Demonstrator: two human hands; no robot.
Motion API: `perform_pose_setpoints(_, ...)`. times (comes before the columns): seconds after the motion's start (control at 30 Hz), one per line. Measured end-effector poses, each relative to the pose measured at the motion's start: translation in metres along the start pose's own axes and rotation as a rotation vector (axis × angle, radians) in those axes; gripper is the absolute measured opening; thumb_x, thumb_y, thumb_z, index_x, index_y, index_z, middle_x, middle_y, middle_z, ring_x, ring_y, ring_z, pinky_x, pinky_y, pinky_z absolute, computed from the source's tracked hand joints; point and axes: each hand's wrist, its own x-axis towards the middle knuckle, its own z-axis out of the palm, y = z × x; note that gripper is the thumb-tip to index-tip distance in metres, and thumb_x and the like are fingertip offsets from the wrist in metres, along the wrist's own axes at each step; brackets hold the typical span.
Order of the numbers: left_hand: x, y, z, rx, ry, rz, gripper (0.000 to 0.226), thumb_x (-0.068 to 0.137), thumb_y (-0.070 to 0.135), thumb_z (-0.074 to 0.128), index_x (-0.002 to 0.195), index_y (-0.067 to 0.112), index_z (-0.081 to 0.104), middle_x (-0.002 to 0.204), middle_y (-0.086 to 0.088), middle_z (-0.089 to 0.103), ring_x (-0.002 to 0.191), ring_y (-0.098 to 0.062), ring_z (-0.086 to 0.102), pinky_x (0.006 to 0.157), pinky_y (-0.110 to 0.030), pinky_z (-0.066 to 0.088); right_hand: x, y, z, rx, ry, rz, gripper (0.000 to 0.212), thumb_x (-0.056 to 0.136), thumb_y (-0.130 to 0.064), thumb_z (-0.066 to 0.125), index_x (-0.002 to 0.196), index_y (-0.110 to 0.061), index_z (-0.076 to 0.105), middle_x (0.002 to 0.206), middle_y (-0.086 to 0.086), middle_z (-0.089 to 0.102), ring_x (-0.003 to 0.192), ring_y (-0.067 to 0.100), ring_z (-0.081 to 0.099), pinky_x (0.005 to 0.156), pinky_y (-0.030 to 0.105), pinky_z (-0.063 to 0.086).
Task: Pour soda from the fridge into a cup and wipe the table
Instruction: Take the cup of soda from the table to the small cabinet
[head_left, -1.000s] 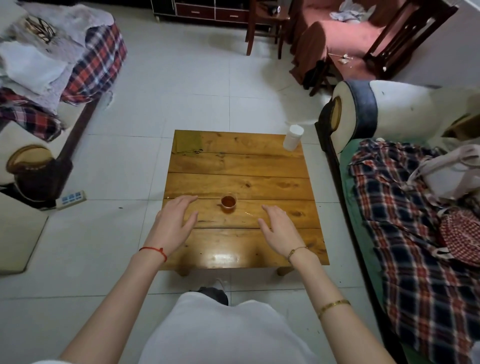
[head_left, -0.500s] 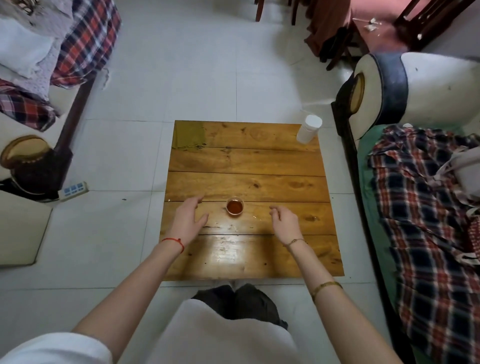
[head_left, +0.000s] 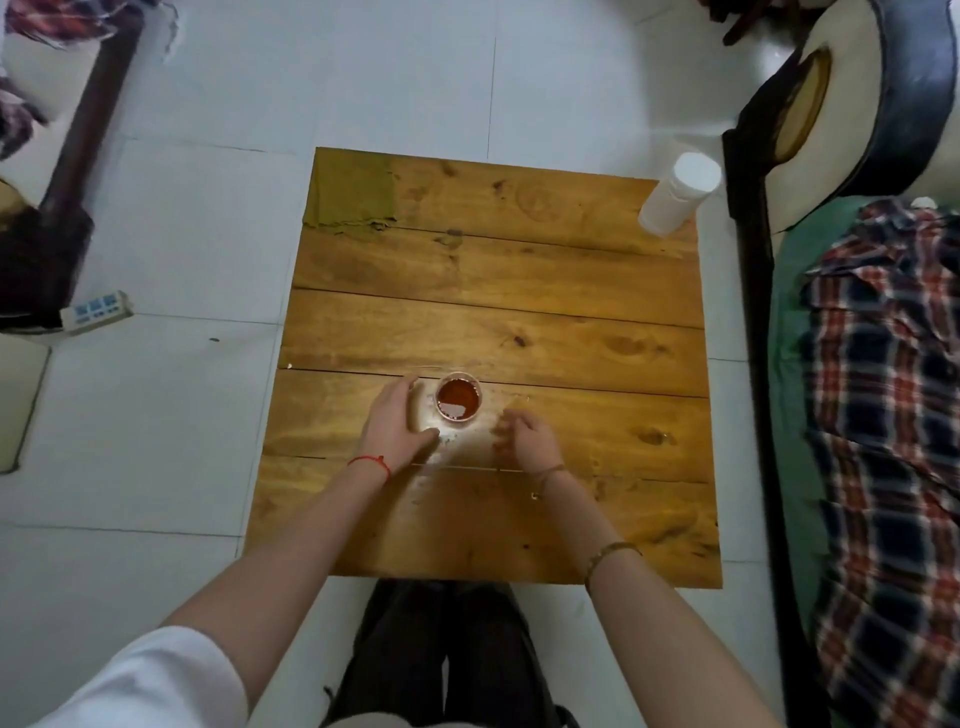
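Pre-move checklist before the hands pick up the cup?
1. Cup upright on table: ok.
2. Cup holds dark liquid, so the pour looks done: ok.
3. Left hand close beside the cup; contact: cannot tell.
4. Right hand empty, fingers curled, apart from the cup: ok.
5. Wet shine on the wood near the cup; table dry: not ok.
6. Wiping cloth within reach: a green cloth lies at the far left corner; white bottle stands at the far right corner: ok.

Both hands (head_left: 400, 426) (head_left: 527, 439) empty, loosely curled
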Motion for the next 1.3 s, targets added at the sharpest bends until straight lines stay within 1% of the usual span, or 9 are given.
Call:
perform_pose_setpoints(0.1,0.018,-0.013,0.026,-0.02,0.011,0.038,0.091,0.07,0.024,0.086,0.147,0.018,0.038,0.146,-0.002,0.045,0.134,-0.02,0.042,0.114,-0.038,0.036,0.033,0.007,0.011,0.038,-0.028,0.032,0.032,0.103,-0.009,0.033,0.123,-0.005,0.057,0.114,0.014,0.066,0.101,0.032,0.066,0.09,0.045,0.056)
perform_pose_setpoints(0.2,0.029,-0.024,0.044,-0.071,0.051,0.081,0.082,0.068,0.024,0.086,0.14,0.018,0.046,0.138,0.001,0.054,0.126,-0.016,0.05,0.108,-0.031,0.04,0.054,0.014,0.021,0.066,-0.041,0.043,0.033,0.102,-0.007,0.032,0.125,-0.006,0.056,0.108,0.01,0.066,0.087,0.024,0.066,0.079,0.037,0.058)
perform_pose_setpoints(0.33,0.034,-0.027,0.056,-0.132,0.099,0.1,0.074,0.068,0.023,0.087,0.133,0.02,0.051,0.131,0.004,0.058,0.118,-0.01,0.051,0.102,-0.026,0.041,0.07,0.026,0.033,-0.008,-0.046,0.011,0.031,0.101,-0.009,0.033,0.117,-0.01,0.06,0.11,0.008,0.069,0.088,0.022,0.066,0.085,0.041,0.057)
perform_pose_setpoints(0.43,0.037,-0.026,0.06,-0.166,0.111,0.124,0.072,0.069,0.027,0.085,0.132,0.024,0.05,0.129,0.008,0.059,0.116,-0.007,0.052,0.099,-0.023,0.041,0.069,0.023,0.038,0.036,-0.036,-0.003,0.028,0.101,-0.005,0.031,0.107,-0.016,0.057,0.091,0.002,0.065,0.077,0.014,0.062,0.073,0.031,0.054)
perform_pose_setpoints(0.6,0.035,-0.018,0.059,-0.225,0.131,0.16,0.063,0.072,0.033,0.082,0.127,0.026,0.053,0.117,0.017,0.061,0.108,0.001,0.054,0.093,-0.019,0.045,0.073,0.022,0.041,0.04,-0.053,-0.013,0.031,0.1,-0.005,0.032,0.091,-0.019,0.058,0.102,0.008,0.066,0.091,0.022,0.064,0.09,0.043,0.055)
perform_pose_setpoints(0.77,0.026,-0.013,0.054,-0.238,0.151,0.161,0.056,0.072,0.043,0.079,0.12,0.036,0.052,0.111,0.022,0.06,0.104,0.001,0.056,0.089,-0.021,0.048,0.068,0.019,0.036,0.102,-0.092,0.024,0.031,0.102,-0.002,0.031,0.117,-0.004,0.057,0.095,0.005,0.064,0.072,0.012,0.059,0.073,0.028,0.054)
perform_pose_setpoints(0.87,0.016,-0.009,0.047,-0.253,0.17,0.145,0.056,0.071,0.044,0.08,0.119,0.042,0.05,0.111,0.026,0.059,0.106,0.003,0.058,0.09,-0.026,0.052,0.052,0.015,0.033,0.135,-0.116,0.046,0.028,0.102,-0.003,0.034,0.112,-0.008,0.059,0.1,0.006,0.066,0.075,0.015,0.062,0.081,0.034,0.056)
perform_pose_setpoints(1.13,-0.045,0.03,-0.005,-0.272,0.193,0.16,0.056,0.076,0.033,0.082,0.123,0.034,0.053,0.109,0.029,0.058,0.103,0.02,0.05,0.081,-0.006,0.044,-0.032,-0.02,0.012,0.142,-0.217,-0.052,0.03,0.099,0.0,0.038,0.122,0.001,0.056,0.091,0.001,0.066,0.063,0.01,0.066,0.059,0.022,0.055)
perform_pose_setpoints(1.3,-0.094,0.06,-0.05,-0.292,0.221,0.218,0.061,0.076,0.033,0.082,0.13,0.029,0.054,0.117,0.021,0.061,0.11,0.012,0.052,0.088,-0.016,0.048,-0.091,-0.044,-0.002,0.222,-0.279,-0.139,0.031,0.102,0.001,0.033,0.126,0.011,0.05,0.101,0.017,0.064,0.046,0.002,0.062,0.044,0.015,0.049)
